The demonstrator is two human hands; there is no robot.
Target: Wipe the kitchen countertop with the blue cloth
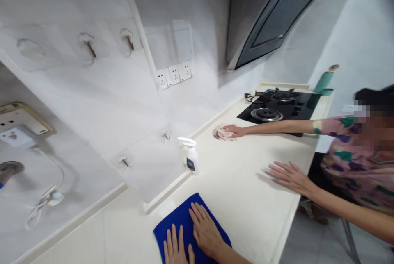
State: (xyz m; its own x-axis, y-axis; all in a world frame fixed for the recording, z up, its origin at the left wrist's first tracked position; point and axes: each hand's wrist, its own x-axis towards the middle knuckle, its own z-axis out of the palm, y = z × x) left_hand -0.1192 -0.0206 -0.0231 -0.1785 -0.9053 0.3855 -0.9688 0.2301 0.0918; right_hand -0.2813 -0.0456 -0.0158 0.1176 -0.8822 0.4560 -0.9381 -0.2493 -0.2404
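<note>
Diagonally across the counter [246, 190], blue cloth [181, 219] lies under flat, spread fingers [197, 215].

Ahead of the hand and to its left rises a white tiled wall [101, 92] carrying clear stick-on hooks [89, 44] and a row of sockets [174, 74]. Farther ahead and to its right, a black gas hob [277, 108] is set into the pale counter [246, 190] under a slanted range hood [277, 14]. Lighting is soft and even.
</note>
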